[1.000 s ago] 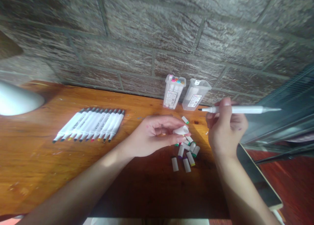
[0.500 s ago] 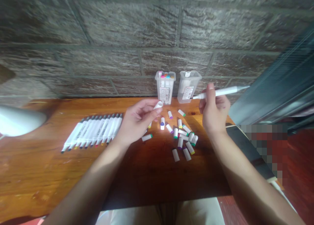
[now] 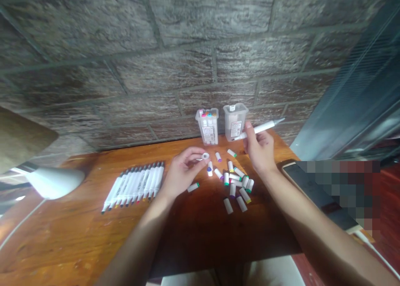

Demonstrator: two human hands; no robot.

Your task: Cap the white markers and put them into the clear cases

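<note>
Between the thumb and fingers of my left hand (image 3: 184, 171) is a white marker cap (image 3: 205, 156), its open end facing up toward me. My right hand (image 3: 260, 152) grips an uncapped white marker (image 3: 265, 127) around its middle; both tapered ends stick out, one pointing up and right. The marker and the cap are held apart. Below and between my hands, several loose marker caps (image 3: 235, 177) with green, purple, yellow and other coloured ends lie scattered on the wooden table (image 3: 200, 236).
To the left lies a row of capped markers (image 3: 134, 184). Against the brick wall stand a clear box holding markers (image 3: 208, 132) and a second clear box (image 3: 235, 121). A white lamp (image 3: 56, 182) is at far left, and a tablet-like device (image 3: 312, 194) lies by my right forearm.
My view has tilted and shifted, so the table sits lower and more of the lamp shows. My left hand has turned the cap's opening upward. Both hands keep their holds.
</note>
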